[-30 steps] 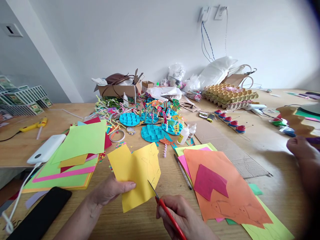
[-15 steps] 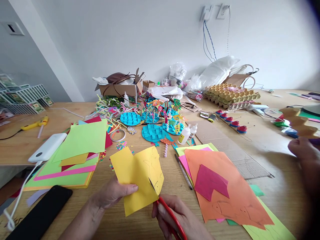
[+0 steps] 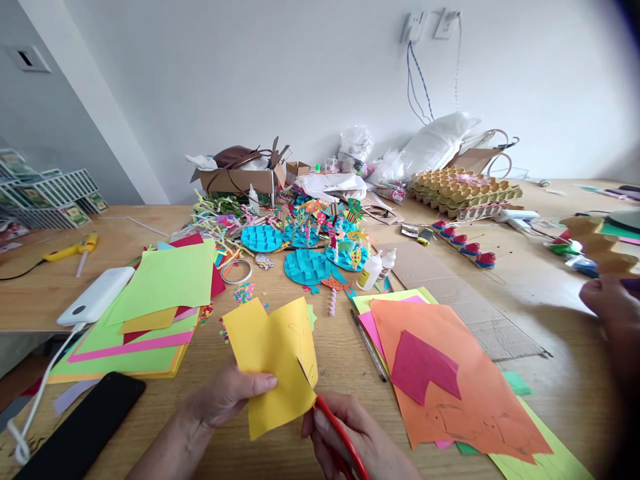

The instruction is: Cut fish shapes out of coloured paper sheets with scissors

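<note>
A sheet of yellow paper with pencil outlines is pinched between the thumb and fingers of my left hand. My right hand grips red-handled scissors, whose blades lie across the paper's right part, at a cut line. The paper's right portion bends upward beside the blades. To the right lies an orange sheet with fish drawn in pencil, and a magenta paper piece rests on it. A pen lies along that sheet's left edge.
A stack of coloured paper, a white power bank and a black phone are at left. Blue paper discs and glue bottles stand ahead. Another person's hand holds an egg-carton piece at far right.
The yellow paper's right part has turned more edge-on, hiding some of its drawing and uncovering a small green paper piece behind. Both hands stay in nearly the same place.
</note>
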The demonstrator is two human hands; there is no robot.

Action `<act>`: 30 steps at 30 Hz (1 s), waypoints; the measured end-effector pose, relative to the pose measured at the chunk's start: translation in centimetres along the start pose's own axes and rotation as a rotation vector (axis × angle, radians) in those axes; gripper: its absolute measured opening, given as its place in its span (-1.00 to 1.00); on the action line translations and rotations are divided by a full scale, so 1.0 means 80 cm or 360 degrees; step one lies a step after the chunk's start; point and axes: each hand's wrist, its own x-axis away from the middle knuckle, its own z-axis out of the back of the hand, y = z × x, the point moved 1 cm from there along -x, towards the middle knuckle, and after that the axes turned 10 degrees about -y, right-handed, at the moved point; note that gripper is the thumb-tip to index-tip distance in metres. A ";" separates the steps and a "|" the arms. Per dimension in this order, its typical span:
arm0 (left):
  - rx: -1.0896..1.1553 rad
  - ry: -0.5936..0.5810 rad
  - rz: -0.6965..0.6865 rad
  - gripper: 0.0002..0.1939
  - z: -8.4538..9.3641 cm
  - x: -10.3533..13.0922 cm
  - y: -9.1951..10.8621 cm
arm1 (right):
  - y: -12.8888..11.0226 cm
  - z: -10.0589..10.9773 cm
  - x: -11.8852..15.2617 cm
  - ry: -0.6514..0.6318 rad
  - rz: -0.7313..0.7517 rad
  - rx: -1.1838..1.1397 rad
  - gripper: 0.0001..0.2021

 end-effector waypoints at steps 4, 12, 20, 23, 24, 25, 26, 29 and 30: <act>0.0034 -0.0064 0.0019 -0.44 -0.003 -0.001 -0.004 | -0.001 0.001 0.002 -0.0032 0.0050 0.0035 -0.51; 0.0054 -0.0053 0.0038 -0.41 -0.003 -0.003 -0.006 | 0.005 -0.002 -0.003 0.0051 0.0006 -0.0006 -0.51; 0.0102 -0.0023 0.0033 -0.42 0.002 -0.005 -0.011 | 0.011 -0.002 -0.005 0.0088 0.0005 -0.0045 -0.49; 0.0127 -0.0037 0.0032 -0.44 0.002 -0.005 -0.012 | 0.010 -0.001 -0.006 0.0063 -0.0008 -0.0012 -0.49; 0.0137 -0.0054 0.0038 -0.46 0.002 -0.005 -0.012 | 0.009 0.000 -0.006 0.0052 -0.0008 0.0002 -0.49; 0.0145 -0.0074 0.0040 -0.48 0.001 -0.005 -0.012 | 0.008 0.000 -0.006 0.0041 -0.0003 0.0017 -0.50; 0.0155 -0.0095 0.0041 -0.50 0.000 -0.005 -0.012 | 0.007 0.001 -0.005 0.0028 0.0007 0.0033 -0.50; 0.0191 -0.0134 0.0026 -0.57 -0.003 -0.006 -0.013 | 0.001 0.001 -0.003 -0.0022 0.0068 0.0085 -0.51; 0.0202 -0.0138 0.0023 -0.58 -0.005 -0.006 -0.013 | -0.002 0.001 -0.001 -0.0032 0.0080 0.0105 -0.52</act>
